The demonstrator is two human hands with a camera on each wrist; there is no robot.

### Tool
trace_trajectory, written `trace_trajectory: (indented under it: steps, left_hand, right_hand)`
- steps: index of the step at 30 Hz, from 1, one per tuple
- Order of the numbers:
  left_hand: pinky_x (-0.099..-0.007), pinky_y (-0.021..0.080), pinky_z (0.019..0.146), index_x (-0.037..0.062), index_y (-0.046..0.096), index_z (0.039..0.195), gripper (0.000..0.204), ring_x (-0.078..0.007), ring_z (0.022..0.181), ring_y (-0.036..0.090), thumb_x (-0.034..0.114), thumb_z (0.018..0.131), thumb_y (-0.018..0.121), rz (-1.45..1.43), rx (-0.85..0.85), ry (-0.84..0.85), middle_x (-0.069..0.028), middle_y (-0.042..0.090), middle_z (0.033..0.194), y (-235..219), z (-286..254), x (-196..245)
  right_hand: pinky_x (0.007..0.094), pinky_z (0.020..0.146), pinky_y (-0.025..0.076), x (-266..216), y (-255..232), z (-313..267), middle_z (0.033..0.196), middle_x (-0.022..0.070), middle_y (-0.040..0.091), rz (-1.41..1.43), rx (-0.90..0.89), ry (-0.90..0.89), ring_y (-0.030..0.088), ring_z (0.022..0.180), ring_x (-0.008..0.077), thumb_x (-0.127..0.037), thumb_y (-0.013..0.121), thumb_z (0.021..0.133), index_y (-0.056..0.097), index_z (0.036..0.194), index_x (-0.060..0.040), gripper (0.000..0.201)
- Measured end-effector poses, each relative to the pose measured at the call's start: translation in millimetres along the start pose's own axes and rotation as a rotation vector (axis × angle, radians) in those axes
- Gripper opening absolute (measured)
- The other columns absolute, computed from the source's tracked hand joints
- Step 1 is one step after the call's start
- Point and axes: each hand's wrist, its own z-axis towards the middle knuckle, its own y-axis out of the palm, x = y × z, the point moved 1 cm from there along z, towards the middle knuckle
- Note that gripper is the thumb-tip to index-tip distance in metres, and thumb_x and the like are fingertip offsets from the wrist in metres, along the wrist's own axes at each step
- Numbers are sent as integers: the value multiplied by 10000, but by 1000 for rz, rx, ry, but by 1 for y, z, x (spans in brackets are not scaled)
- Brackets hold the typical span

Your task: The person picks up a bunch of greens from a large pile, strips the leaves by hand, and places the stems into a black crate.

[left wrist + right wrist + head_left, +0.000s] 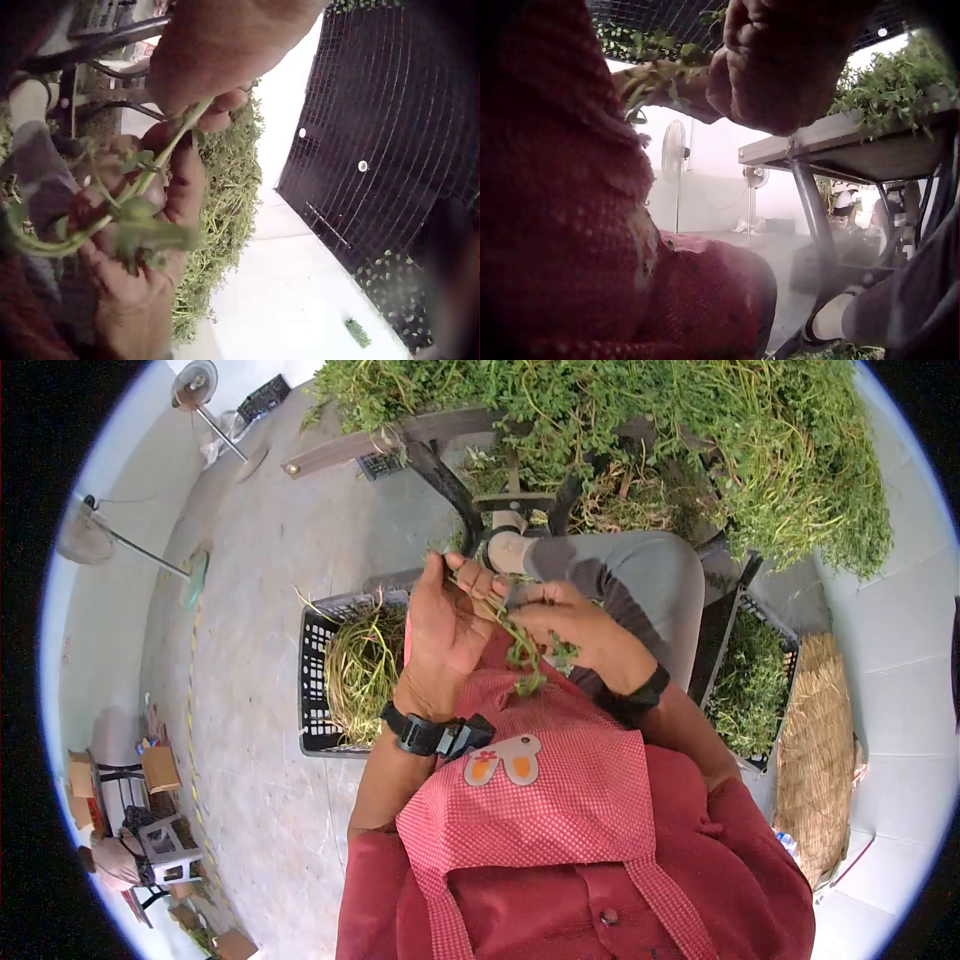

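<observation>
A leafy green stem (522, 650) runs between my two hands above my lap. My left hand (445, 625), palm up, pinches its upper end with the fingertips. The right hand (580, 628) grips the stem from the other side, its fingers curled in close to the left fingertips. In the left wrist view the stem (169, 150) passes from under the left hand (232, 52) across the fingers of the right hand (139, 292), and its lower end bends round. The leaves (660, 71) show beside the right hand (780, 67) in the right wrist view.
A table edge (430, 428) carries a big heap of green stems (600, 400). On my left stands a black crate (318, 735) of pale stems; another crate (752, 760) with leafy greens is on my right. A straw mat (815, 760) lies beyond it. Standing fans (195, 385) are at the far left.
</observation>
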Motion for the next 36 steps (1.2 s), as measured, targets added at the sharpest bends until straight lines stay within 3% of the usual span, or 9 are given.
trace_trajectory:
  steps: [3, 14, 16, 19, 20, 23, 27, 28, 36]
  left_hand:
    - [-241, 216, 411, 105, 409, 712, 354, -101, 460, 188, 324, 979, 330, -15, -414, -191, 31, 216, 545, -34, 21, 15]
    - [-246, 176, 385, 116, 396, 692, 358, -98, 447, 184, 328, 974, 334, 23, -348, -120, 35, 209, 540, -34, 20, 27]
    - [-247, 173, 384, 116, 387, 690, 359, -98, 448, 182, 328, 974, 332, 107, -278, -96, 35, 204, 542, -34, 12, 17]
    - [-250, 168, 383, 115, 368, 686, 363, -99, 446, 175, 327, 977, 321, 65, -323, -300, 35, 197, 543, -29, 6, 8]
    - [-250, 167, 384, 116, 362, 682, 364, -101, 443, 173, 325, 978, 317, -33, -363, -293, 35, 195, 541, -26, 8, 12]
    - [-252, 166, 385, 118, 359, 680, 364, -105, 435, 168, 321, 979, 312, -137, -372, -255, 34, 191, 538, -28, 12, 21]
    - [-255, 165, 386, 117, 375, 689, 359, -108, 437, 172, 316, 980, 310, -193, -353, -211, 32, 190, 535, -32, 16, 23]
    - [-255, 165, 386, 117, 375, 689, 359, -108, 437, 172, 316, 980, 310, -192, -350, -207, 32, 190, 535, -33, 17, 24]
    - [-261, 175, 408, 97, 398, 714, 370, -104, 457, 178, 340, 981, 318, -165, -391, -94, 32, 199, 540, -42, 27, 31]
  right_hand:
    - [186, 415, 324, 4, -11, 1, 624, -15, 556, -9, -64, 26, 459, 472, 40, -151, 676, 764, 619, 815, -15, 156]
    - [227, 446, 333, 9, -15, 1, 636, 5, 578, -358, -49, -3, 470, 520, 57, -255, 656, 763, 629, 816, -13, 249]
    - [257, 476, 371, 24, -26, 16, 637, 20, 591, -991, 172, -456, 521, 540, 110, -263, 635, 765, 625, 830, 0, 271]
    - [297, 515, 412, 18, -47, 23, 695, 54, 623, -1263, 504, -301, 587, 604, 170, -266, 579, 786, 620, 833, 13, 285]
    - [319, 537, 435, 12, -59, 18, 780, 82, 643, -445, 290, -218, 621, 666, 203, -276, 533, 811, 613, 864, 3, 294]
    - [312, 569, 467, 1, -51, 7, 836, 90, 642, 237, 131, 126, 626, 686, 201, -260, 499, 842, 600, 902, 3, 288]
    - [264, 632, 506, 27, -44, 7, 909, 119, 634, -201, -174, -154, 631, 742, 193, -217, 442, 894, 586, 959, 41, 303]
    - [262, 670, 505, 4, -18, -10, 909, 111, 634, 106, -297, 134, 622, 769, 175, -212, 464, 902, 588, 988, 42, 295]
    - [271, 592, 516, 10, -11, -23, 830, 106, 634, 54, -123, 87, 605, 656, 134, -244, 521, 899, 597, 995, 35, 306]
